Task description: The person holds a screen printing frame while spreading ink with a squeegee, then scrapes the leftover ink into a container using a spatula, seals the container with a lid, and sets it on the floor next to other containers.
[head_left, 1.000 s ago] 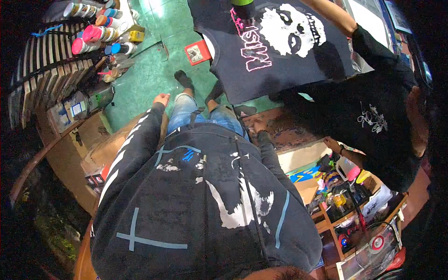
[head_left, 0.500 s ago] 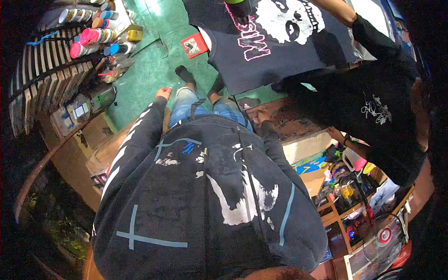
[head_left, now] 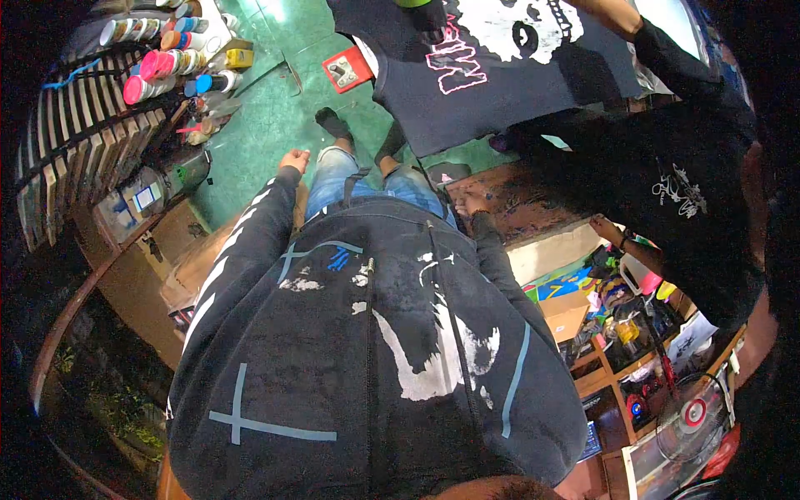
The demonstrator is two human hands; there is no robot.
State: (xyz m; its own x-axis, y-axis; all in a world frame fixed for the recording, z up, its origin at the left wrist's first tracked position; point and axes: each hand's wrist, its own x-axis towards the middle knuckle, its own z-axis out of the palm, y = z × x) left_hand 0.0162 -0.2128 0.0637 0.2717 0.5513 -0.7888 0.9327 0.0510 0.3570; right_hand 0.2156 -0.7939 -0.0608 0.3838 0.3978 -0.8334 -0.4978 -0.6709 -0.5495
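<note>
My left hand [head_left: 294,160] hangs beside my left knee, over the green floor. Its fingers are loosely curled in, and I see nothing in them. On the other side, my right hand [head_left: 472,203] rests low beside my right thigh, by a worn brown board [head_left: 521,200]. Its fingers look loosely stretched and hold nothing visible. Ahead of my legs lies a dark T-shirt [head_left: 492,104] with a white skull print [head_left: 517,29] and pink-outlined letters [head_left: 458,67]. A green and black object [head_left: 425,18] is over the shirt at the top edge, partly cut off.
Another person in a black shirt [head_left: 617,183] stands at right, one arm [head_left: 612,17] reaching over the T-shirt. Lidded jars [head_left: 158,65] and stacked wooden frames [head_left: 92,133] are at left. A red box [head_left: 347,69] sits by the shirt. Cluttered shelves [head_left: 612,383] and a fan [head_left: 692,412] stand lower right.
The view has shifted slightly, and the T-shirt sits a little higher in it. Both my hands stay in nearly the same places. The other person's body has moved slightly.
</note>
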